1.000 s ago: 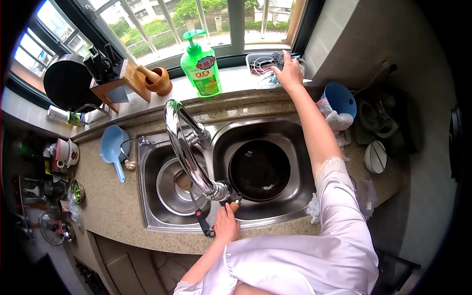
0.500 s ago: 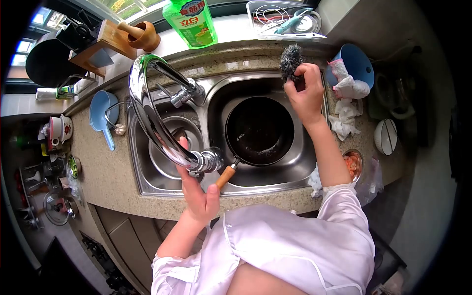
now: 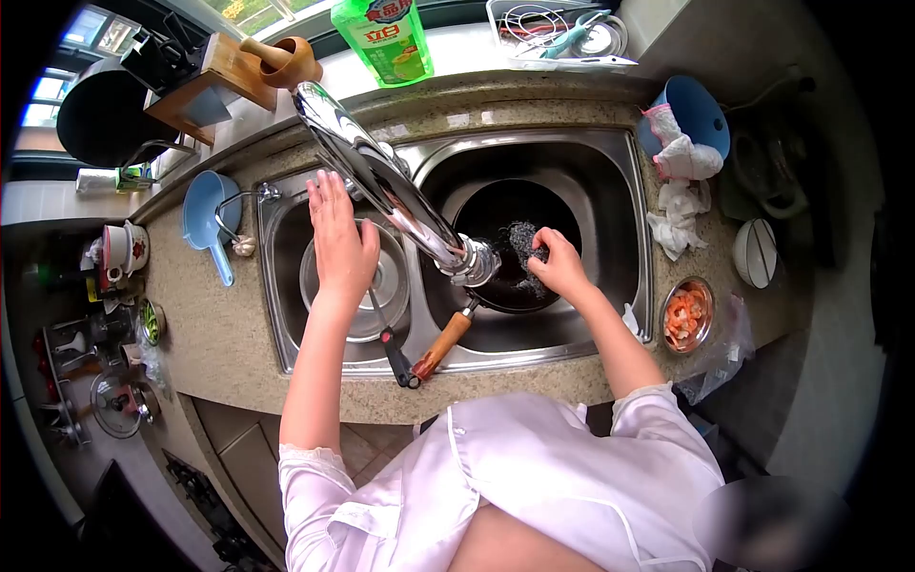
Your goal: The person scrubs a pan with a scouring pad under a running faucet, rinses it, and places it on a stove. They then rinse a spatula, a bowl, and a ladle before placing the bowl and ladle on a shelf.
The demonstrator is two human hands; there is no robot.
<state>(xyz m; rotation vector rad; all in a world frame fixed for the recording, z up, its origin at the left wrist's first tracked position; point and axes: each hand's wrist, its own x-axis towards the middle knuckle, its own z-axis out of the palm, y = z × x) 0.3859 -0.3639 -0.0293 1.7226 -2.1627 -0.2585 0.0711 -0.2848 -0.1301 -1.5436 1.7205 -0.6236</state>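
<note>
My right hand (image 3: 562,268) pinches a steel wool scrubber (image 3: 521,238) down inside the black wok (image 3: 534,200), which lies in the right basin of the steel sink (image 3: 610,162). The wok's wooden handle (image 3: 444,343) points toward me over the sink's front rim. Above the wok hangs the head of the chrome faucet (image 3: 381,186). My left hand (image 3: 343,243) is open, fingers stretched out beside the faucet's base; whether it touches the lever is hidden. Below it, a round metal pan (image 3: 389,324) sits in the left basin, with a black-handled utensil (image 3: 394,357) across it.
On the right counter are a bowl of orange pieces (image 3: 688,316), crumpled tissues (image 3: 679,214) and a blue container (image 3: 701,119) with a cloth over its rim. A blue dipper (image 3: 205,214) lies left. Green detergent (image 3: 386,43) stands on the sill.
My right hand has lowered the scrubber from the sink's back right into the wok. The faucet has swung right over the wok, and my left hand has moved from its head toward its base.
</note>
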